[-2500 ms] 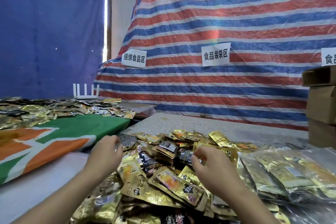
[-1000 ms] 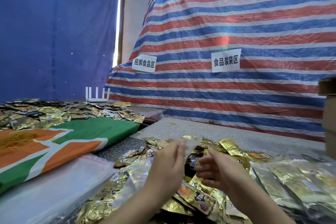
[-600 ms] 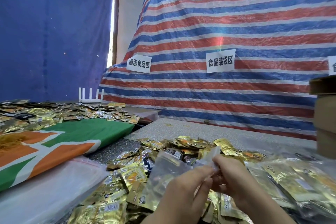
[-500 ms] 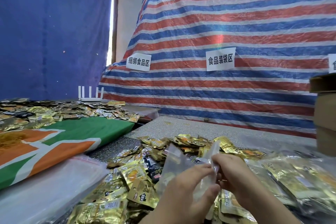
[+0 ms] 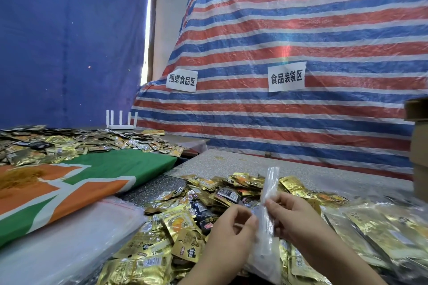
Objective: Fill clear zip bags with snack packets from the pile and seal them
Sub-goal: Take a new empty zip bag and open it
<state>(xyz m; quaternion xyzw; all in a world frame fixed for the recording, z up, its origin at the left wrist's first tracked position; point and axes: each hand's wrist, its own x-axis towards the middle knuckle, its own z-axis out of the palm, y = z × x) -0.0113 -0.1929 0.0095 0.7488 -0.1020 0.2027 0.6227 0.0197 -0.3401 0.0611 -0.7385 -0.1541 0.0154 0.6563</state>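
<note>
Low in the frame, right of centre, both hands hold one empty clear zip bag (image 5: 268, 194), which stands on edge above the pile of snack packets (image 5: 185, 222). The left hand (image 5: 228, 230) has its fingertips curled against the bag's left face; the right hand (image 5: 293, 214) pinches the right face, thumb toward the plastic. The step in hand looks like opening the bag's mouth.

To do it well, each hand should grip only one layer near the zip strip and pull the layers apart sideways, not slide along the film, which is thin and slippery. Once the mouth gapes, one hand can keep it wide while the other scoops packets; holding the opening upright over the pile would save dropped pieces.

Counted: one bag in hand; a flat stack of empty bags (image 5: 76, 238) at lower left, too many layers to number; several filled bags (image 5: 375, 229) at lower right, exact count unclear; packets far too many to count, with a second heap (image 5: 69, 143) at middle left; two paper signs (image 5: 286, 76) on the striped tarp (image 5: 301, 18).
</note>
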